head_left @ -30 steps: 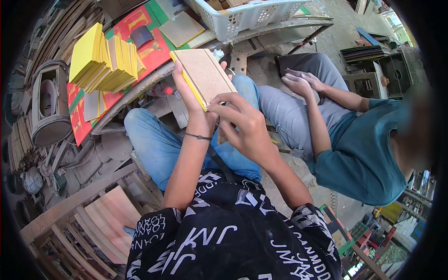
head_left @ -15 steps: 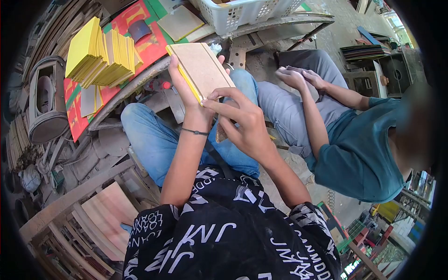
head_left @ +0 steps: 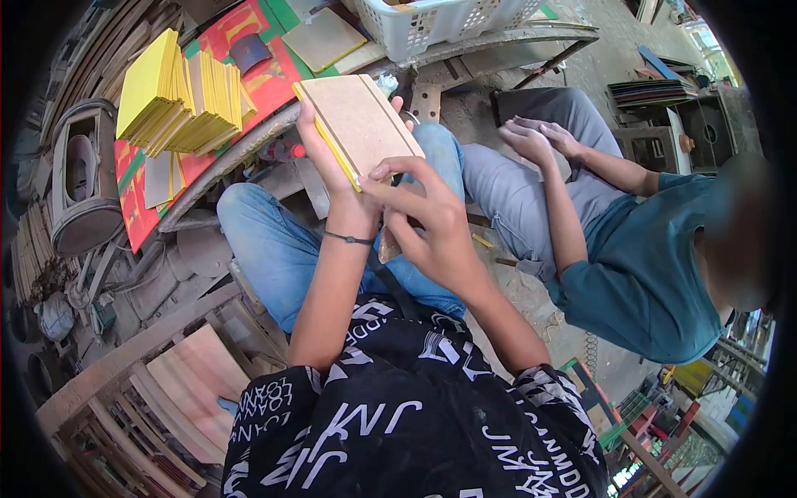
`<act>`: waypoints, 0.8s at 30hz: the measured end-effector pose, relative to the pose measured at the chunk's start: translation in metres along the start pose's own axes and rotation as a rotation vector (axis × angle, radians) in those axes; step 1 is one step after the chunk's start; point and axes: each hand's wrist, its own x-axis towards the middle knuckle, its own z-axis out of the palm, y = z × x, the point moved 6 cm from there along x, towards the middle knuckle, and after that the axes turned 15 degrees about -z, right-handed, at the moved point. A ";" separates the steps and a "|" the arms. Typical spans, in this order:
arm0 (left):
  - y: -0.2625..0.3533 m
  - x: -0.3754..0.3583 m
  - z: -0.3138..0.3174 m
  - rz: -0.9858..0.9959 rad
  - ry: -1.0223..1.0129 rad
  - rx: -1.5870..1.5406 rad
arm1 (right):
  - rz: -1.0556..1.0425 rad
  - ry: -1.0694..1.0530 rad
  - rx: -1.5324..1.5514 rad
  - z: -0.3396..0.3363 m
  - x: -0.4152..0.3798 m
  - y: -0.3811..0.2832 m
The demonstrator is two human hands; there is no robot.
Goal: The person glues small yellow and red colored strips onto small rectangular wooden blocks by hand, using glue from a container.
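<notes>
A flat brown fibreboard panel (head_left: 353, 116) with a yellow edge and a groove along each long side is tilted up in front of me. My left hand (head_left: 328, 158) grips it from below and behind, with fingertips showing past its right edge. At the lower end, my right hand (head_left: 427, 216) has its index finger and thumb at the near corner. Under its curled fingers pokes out a small brown piece (head_left: 388, 246), perhaps folded sandpaper; most of it is hidden.
Stacked yellow-edged panels (head_left: 187, 100) stand on a red and green sheet (head_left: 137, 220) on the bench at the left. A white plastic basket (head_left: 440, 29) sits at the back. Close on my right, another person's hands (head_left: 540, 137) are together over their lap.
The panel and both hands stay nearly in place. My right thumb and index finger have shifted slightly at the panel's near corner.
</notes>
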 end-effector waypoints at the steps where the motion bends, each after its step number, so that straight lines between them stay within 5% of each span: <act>1: 0.000 -0.001 -0.001 -0.002 -0.007 -0.003 | 0.001 -0.001 0.002 0.001 0.000 -0.002; 24: 0.004 -0.003 -0.006 0.021 0.022 0.009 | 0.013 -0.035 -0.062 0.003 0.003 -0.003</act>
